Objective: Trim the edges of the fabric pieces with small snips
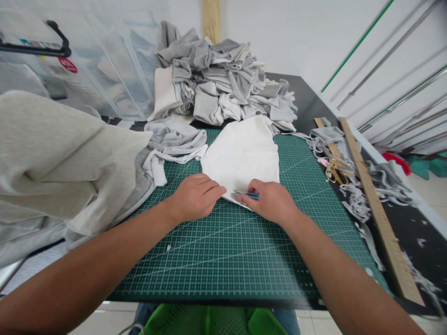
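beige fabric stack (52,158): lies left of the green cutting mat (223,251), its edge draped onto the mat's left side, seemingly parked within arm's reach.
grey scrap (174,142): crumpled at the mat's upper left corner, pushed aside from the work area.
fabric heap (220,79): piled beyond the mat's far edge, on the counter (412,223).
left hand (195,197): on the mat, palm down, fingers loosely curled and flat, pressing the near left corner of the white cloth piece (242,156), apparently to keep it from sliding.
white cloth piece: spread flat on the mat's upper middle.
right hand (272,202): closed around a small blue tool (249,195), its tip on the cloth's near edge.
scissors (335,172): right of the mat, among trimmings.
wooden ruler (380,214): further right of the mat, lying along the counter.
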`<state>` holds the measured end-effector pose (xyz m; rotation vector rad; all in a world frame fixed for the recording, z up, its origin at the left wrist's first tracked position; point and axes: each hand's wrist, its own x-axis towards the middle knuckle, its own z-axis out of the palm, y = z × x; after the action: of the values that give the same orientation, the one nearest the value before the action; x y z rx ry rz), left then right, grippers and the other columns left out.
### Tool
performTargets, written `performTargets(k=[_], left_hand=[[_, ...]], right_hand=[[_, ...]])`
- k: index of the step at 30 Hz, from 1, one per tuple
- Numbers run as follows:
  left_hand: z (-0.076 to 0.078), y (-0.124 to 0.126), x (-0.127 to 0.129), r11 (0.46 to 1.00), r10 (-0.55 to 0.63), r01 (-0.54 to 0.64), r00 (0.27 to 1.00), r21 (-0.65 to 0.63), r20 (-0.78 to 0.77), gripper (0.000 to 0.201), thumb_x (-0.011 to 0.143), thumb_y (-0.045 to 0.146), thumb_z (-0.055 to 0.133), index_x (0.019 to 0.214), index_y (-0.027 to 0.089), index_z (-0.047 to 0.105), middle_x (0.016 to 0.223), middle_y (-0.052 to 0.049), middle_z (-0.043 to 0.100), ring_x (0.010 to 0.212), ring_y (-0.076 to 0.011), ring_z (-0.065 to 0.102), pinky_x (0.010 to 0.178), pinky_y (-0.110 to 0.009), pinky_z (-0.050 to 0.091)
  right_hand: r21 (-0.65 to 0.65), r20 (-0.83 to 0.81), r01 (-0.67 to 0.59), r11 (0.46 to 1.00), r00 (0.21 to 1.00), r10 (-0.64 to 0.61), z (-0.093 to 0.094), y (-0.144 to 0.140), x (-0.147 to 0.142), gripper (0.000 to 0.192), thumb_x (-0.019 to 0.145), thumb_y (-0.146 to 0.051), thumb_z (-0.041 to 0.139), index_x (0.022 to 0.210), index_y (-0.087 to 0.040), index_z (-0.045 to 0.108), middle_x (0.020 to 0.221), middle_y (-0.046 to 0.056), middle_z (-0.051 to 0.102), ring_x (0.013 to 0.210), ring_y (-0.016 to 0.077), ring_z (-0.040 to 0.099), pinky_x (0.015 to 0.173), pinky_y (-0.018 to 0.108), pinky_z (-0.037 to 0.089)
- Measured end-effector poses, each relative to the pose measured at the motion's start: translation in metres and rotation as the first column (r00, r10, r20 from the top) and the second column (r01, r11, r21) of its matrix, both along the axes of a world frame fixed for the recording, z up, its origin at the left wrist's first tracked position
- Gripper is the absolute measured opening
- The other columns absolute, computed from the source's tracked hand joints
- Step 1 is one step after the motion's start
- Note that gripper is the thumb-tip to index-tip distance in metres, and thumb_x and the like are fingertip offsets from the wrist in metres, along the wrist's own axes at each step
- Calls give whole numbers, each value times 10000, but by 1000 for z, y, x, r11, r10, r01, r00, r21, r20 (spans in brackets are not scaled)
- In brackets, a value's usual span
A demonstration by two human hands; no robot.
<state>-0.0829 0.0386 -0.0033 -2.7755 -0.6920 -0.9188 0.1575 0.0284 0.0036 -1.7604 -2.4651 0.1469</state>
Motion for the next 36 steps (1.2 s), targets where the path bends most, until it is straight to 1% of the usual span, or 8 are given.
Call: performTargets(k=[4,8,14,19,24,29,33,36], left_hand=[[-1,0,0,998,-46,45,998,-36,-32,186,819,60,449,816,141,617,732,-39,634,688,-163,565,668,-315,463],[0,1,2,990,-70,61,995,-125,-70,203,800,84,419,707,156,584,682,-34,591,653,-160,527,661,-318,441],[4,0,2,955,-95,31,974,-295,-204,123,742,135,452,699,172,561,656,-16,531,641,-160,481,676,-330,411],[5,2,-2,934,-144,53,961,-353,-234,114,702,118,457,704,180,552,672,-14,515,678,-171,473,694,-337,397],[13,1,-11,907,-181,55,946,-417,-269,182,696,78,441,766,175,578,739,-28,542,752,-185,491,743,-344,410],[20,-3,-14,925,-152,28,941,-378,-302,183,711,59,439,734,173,581,724,-31,547,752,-188,497,731,-340,409],[26,-4,-14,970,-96,30,959,-242,-267,202,767,62,426,713,165,590,716,-43,546,732,-186,475,720,-345,406],[30,-4,-14,987,-68,26,961,-157,-267,226,800,68,419,674,169,576,699,-42,536,725,-184,464,729,-351,402]], right_hand=[[-19,8,62,998,998,-62,0,4,5,511,787,-718,442,798,-228,588,647,25,629,582,166,537,510,275,250],[-10,6,67,998,998,-67,0,5,6,511,784,-725,437,794,-234,578,649,21,628,584,169,536,509,273,245],[-2,-5,49,999,999,-49,-1,5,6,481,795,-696,460,808,-231,581,659,19,631,591,167,547,519,275,258],[-6,-4,54,998,999,-55,0,5,6,465,793,-682,478,801,-229,586,649,18,629,592,166,548,517,275,259],[-22,-21,54,998,998,-54,1,6,7,459,790,-678,485,804,-231,587,654,16,628,590,163,541,512,272,261],[-14,-24,47,999,999,-47,0,6,8,467,793,-686,472,810,-233,587,659,17,627,596,166,542,512,273,257],[-5,-10,48,999,999,-48,0,5,8,495,796,-703,447,809,-229,587,647,25,624,590,171,541,507,277,251],[-7,-10,60,998,998,-60,2,4,7,506,794,-712,436,801,-229,583,629,24,618,577,169,534,501,277,251]])
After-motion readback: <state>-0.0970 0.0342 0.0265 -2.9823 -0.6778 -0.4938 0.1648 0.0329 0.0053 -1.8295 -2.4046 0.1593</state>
